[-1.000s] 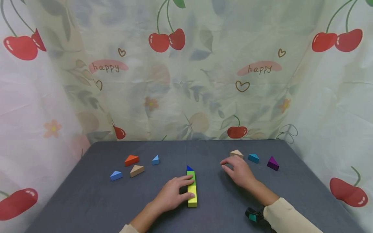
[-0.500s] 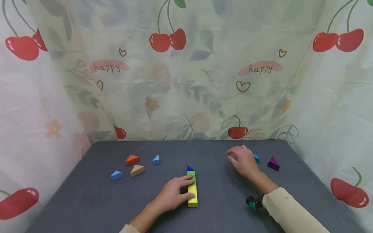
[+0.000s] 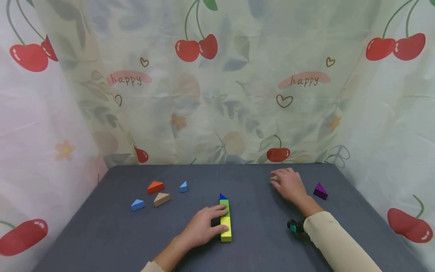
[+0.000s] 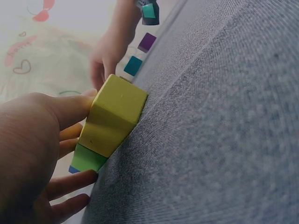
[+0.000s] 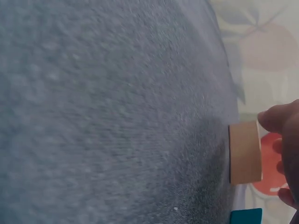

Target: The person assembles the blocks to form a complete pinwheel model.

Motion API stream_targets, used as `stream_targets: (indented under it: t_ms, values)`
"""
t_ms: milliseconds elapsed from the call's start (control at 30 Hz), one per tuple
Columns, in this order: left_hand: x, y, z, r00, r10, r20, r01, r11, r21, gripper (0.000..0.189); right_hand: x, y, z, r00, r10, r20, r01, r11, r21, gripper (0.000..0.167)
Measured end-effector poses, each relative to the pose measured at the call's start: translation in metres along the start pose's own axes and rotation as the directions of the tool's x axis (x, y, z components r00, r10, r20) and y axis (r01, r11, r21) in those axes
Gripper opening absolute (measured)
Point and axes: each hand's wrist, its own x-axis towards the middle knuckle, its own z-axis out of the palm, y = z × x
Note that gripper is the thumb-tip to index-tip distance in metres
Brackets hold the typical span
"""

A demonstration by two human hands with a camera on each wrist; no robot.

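Note:
My left hand [image 3: 201, 226] rests its fingers on a green block [image 3: 225, 207] and its thumb on a yellow block [image 3: 225, 231], which lie end to end in a line. At the far end of the line sits a dark blue triangular block [image 3: 222, 196]. Farther back on the right, my right hand [image 3: 289, 184] reaches over a plain wooden triangular block [image 5: 245, 153], its fingers loosely bent. One fingertip is right at the wooden block's upper corner in the right wrist view. The hand covers most of that block in the head view.
On the left lie an orange-red triangle [image 3: 155, 187], a wooden triangle [image 3: 161, 199] and two light blue triangles, one nearer [image 3: 137, 204] and one farther [image 3: 183, 186]. A teal block [image 4: 133, 66] is close to the right hand; a purple triangle [image 3: 320, 191] lies farther right.
My right hand has moved right and away from me, coming over the wooden triangle and hiding the teal block in the head view. The left hand stays on the block line.

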Motion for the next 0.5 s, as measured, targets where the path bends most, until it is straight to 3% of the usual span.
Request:
stream_targets:
  t_ms: [500]
  values:
    - [0.001,-0.002,0.001,1.000,0.001,0.004,-0.001,1.000,0.006,0.058,0.009,0.019,0.002,0.987,0.016,0.162,-0.010,0.999,-0.033,0.036]
